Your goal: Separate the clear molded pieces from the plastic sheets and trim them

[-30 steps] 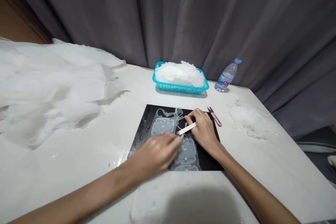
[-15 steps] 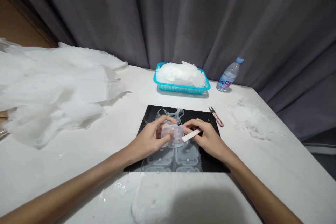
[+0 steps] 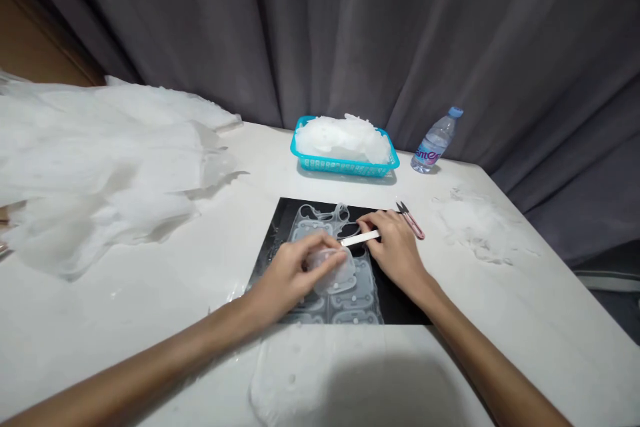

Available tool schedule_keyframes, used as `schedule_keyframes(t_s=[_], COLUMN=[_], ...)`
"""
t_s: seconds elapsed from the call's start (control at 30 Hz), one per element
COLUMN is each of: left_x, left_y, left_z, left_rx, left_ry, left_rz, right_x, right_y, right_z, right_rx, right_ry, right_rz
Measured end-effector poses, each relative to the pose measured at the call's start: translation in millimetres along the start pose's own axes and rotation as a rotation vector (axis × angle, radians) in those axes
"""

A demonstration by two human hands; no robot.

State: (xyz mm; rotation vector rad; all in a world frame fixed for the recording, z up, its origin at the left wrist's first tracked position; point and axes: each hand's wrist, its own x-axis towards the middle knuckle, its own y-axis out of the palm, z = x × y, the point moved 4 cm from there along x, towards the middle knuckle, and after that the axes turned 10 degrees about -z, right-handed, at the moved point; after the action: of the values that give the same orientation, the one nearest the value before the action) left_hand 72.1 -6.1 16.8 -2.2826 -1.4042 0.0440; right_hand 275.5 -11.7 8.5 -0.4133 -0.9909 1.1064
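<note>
A translucent silicone sheet of moulded pads (image 3: 350, 293) lies on a black mat (image 3: 400, 300) in the middle of the white table. My left hand (image 3: 290, 277) pinches a small translucent pad piece (image 3: 336, 268) just above the sheet. My right hand (image 3: 395, 247) is closed on a thin white craft knife (image 3: 360, 238), whose tip points left over the sheet's upper part.
Pink thread snips (image 3: 411, 220) lie by the mat's top right corner. A turquoise basket (image 3: 345, 163) heaped with white pieces stands behind, a water bottle (image 3: 434, 143) to its right. White sheet piles (image 3: 100, 167) cover the left; scraps (image 3: 475, 220) lie on the right.
My left hand took up a small pad piece from the sheet and has brought it lower and nearer. My right hand with the knife has shifted slightly up the mat.
</note>
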Motion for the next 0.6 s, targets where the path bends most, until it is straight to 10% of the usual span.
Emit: schedule_keyframes(t_s=[0.17,0.4,0.6], left_x=[14.9,8.8,18.4], left_y=[-5.6,-5.7,-21.4], left_z=[10.7,11.7,13.0], left_rx=[-0.335,-0.297,-0.253], left_ry=[-0.283,-0.176,-0.135], left_rz=[0.059,0.081,0.081], right_x=[0.3,-12.7,-12.6], right_y=[-22.5,-10.2,-7.9], right_z=[-9.6,33.0,22.0], right_rx=[0.179,0.546,0.634], right_ry=[0.029,0.08,0.186], right_rz=[-0.038,0.258,0.273])
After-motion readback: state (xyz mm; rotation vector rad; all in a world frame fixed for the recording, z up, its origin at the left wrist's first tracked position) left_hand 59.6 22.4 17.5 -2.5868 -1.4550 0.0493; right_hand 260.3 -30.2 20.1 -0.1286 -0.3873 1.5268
